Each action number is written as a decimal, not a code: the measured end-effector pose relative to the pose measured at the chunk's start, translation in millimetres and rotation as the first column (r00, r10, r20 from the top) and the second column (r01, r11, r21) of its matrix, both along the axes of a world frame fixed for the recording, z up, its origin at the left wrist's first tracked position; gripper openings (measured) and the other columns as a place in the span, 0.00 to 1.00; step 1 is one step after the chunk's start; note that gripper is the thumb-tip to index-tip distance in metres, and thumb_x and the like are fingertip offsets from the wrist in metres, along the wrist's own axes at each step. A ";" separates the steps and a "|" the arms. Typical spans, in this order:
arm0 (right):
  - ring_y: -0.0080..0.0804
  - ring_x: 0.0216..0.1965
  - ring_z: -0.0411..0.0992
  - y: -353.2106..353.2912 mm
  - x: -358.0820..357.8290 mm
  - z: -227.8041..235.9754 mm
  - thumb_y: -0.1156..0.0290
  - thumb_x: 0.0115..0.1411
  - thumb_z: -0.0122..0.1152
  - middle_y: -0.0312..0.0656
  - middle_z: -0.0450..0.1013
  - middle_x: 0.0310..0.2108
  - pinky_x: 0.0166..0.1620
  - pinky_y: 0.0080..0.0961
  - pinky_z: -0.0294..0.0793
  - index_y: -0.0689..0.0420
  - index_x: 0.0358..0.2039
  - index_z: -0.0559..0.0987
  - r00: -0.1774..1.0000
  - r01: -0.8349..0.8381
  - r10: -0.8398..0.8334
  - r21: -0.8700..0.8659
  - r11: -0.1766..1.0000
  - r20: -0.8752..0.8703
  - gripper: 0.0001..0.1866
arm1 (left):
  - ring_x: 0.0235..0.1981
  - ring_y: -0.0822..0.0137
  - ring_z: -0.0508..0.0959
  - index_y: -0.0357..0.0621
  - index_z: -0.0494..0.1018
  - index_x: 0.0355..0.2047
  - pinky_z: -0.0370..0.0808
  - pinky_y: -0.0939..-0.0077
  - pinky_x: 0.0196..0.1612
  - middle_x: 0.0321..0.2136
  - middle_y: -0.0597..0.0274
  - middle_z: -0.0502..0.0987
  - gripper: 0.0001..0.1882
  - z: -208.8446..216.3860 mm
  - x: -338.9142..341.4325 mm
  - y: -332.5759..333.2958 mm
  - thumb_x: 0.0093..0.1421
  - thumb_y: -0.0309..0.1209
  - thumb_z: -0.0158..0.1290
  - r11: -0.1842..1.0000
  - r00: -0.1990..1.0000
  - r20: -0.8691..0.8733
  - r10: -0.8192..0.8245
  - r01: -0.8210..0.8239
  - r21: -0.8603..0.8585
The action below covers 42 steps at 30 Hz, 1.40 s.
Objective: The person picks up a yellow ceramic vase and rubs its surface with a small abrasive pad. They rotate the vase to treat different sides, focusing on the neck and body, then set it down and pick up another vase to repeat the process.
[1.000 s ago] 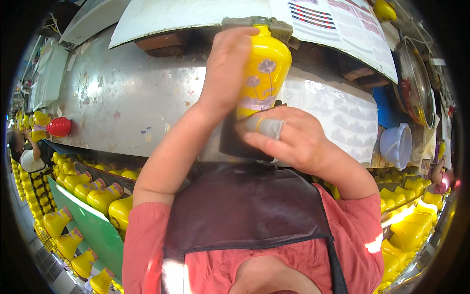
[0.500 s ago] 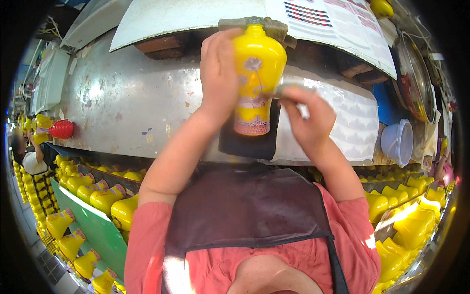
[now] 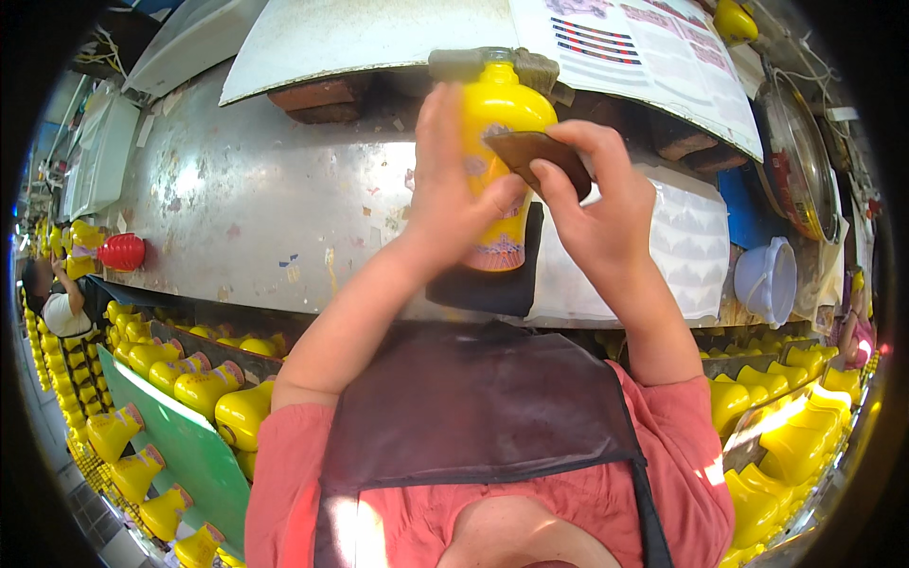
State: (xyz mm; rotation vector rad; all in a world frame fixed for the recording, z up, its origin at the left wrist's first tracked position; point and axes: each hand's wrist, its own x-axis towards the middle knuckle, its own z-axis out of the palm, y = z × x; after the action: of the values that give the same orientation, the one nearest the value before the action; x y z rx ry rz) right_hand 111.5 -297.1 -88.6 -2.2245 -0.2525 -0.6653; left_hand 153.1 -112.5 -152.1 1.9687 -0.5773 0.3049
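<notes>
A glossy yellow vase (image 3: 511,108) lies on its side, its neck toward the far side. Floral decals mark its body and a patterned band circles its foot. Along its left side, my left hand (image 3: 443,175) grips it, thumb across the front, fingers slightly blurred. My right hand (image 3: 606,194) pinches a flat brown scraper (image 3: 542,156) between thumb and fingers, over the vase's decorated front; the scraper hides part of the decal. The neck rests by a grey-brown padded block (image 3: 538,72). Beneath the foot lies a dark cloth (image 3: 483,292).
A sheet of pale decals (image 3: 663,246) lies right of the cloth. A raised white board (image 3: 360,38) with printed sheets spans the far side on bricks (image 3: 317,99). A pale bucket (image 3: 767,279) stands right. Many yellow vases (image 3: 208,386) flank me. Another person (image 3: 66,303) works far left.
My right hand has moved up the vase, and the brown scraper now shows clearly. My left hand has slid down along the side, its thumb now over the front.
</notes>
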 end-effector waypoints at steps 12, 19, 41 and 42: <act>0.49 0.29 0.79 15.6 41.5 47.6 0.71 0.62 0.65 0.46 0.79 0.29 0.32 0.40 0.77 0.53 0.43 0.79 0.988 -0.013 0.069 -0.371 0.929 0.138 0.09 | 0.73 0.35 0.52 0.33 0.44 0.74 0.53 0.49 0.75 0.71 0.33 0.51 0.62 5.3 -1.9 -2.6 0.48 0.39 0.71 1.000 1.000 -0.011 0.023 -0.023 0.017; 0.39 0.38 0.80 -1.2 24.6 47.4 0.70 0.48 0.69 0.38 0.78 0.33 0.40 0.33 0.78 0.50 0.35 0.81 0.917 -0.112 0.331 -0.653 0.749 0.223 0.12 | 0.74 0.44 0.55 0.36 0.37 0.77 0.54 0.54 0.75 0.73 0.39 0.50 0.52 -3.1 1.4 3.2 0.68 0.47 0.56 0.918 0.940 -0.298 -0.167 0.038 -0.396; 0.28 0.33 0.81 -3.4 -19.1 -28.7 0.84 0.56 0.73 0.39 0.82 0.32 0.37 0.24 0.79 0.60 0.40 0.82 0.993 0.019 -0.038 0.170 0.985 0.108 0.12 | 0.65 0.58 0.71 0.49 0.53 0.73 0.71 0.59 0.66 0.65 0.57 0.69 0.32 12.0 1.5 -4.1 0.79 0.54 0.32 0.495 0.656 -0.432 -0.618 -0.102 -0.863; 0.29 0.33 0.81 -3.2 -16.7 -29.1 0.84 0.56 0.74 0.40 0.82 0.32 0.37 0.24 0.79 0.59 0.39 0.82 0.991 0.104 -0.118 0.202 0.974 0.060 0.12 | 0.65 0.58 0.71 0.49 0.54 0.73 0.71 0.58 0.66 0.65 0.58 0.69 0.32 15.1 1.9 -2.8 0.79 0.54 0.31 0.499 0.655 -0.426 -0.624 -0.086 -0.863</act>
State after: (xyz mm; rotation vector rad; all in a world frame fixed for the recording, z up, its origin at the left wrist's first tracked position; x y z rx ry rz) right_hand 94.7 -300.3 -117.7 -2.0368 -0.0925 -0.7962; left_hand 154.9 -115.3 -137.1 0.8376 -0.1575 -0.3843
